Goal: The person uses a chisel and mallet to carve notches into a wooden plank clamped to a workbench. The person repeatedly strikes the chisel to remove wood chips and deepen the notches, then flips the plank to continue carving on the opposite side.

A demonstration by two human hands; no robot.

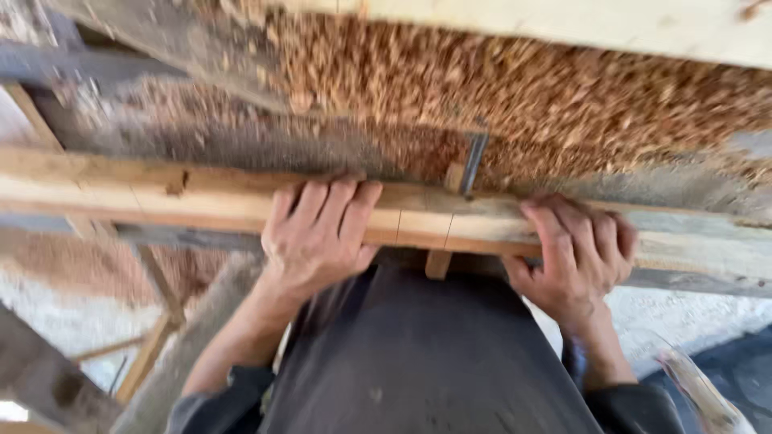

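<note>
A long pale wooden plank (121, 197) runs left to right across the view, with thin pencil lines drawn across it near the middle. My left hand (318, 237) lies over the plank's near edge, fingers curled onto its top face. My right hand (575, 257) grips the plank further right in the same way. A dark metal blade or bar (474, 165) stands upright just behind the plank, between my two hands. The picture is blurred by motion.
Behind the plank lies a thick bed of brown wood shavings (523, 88) on a grey work surface. Another pale board (603, 24) runs along the top. Wooden frame legs (157, 337) and a pale floor show at lower left.
</note>
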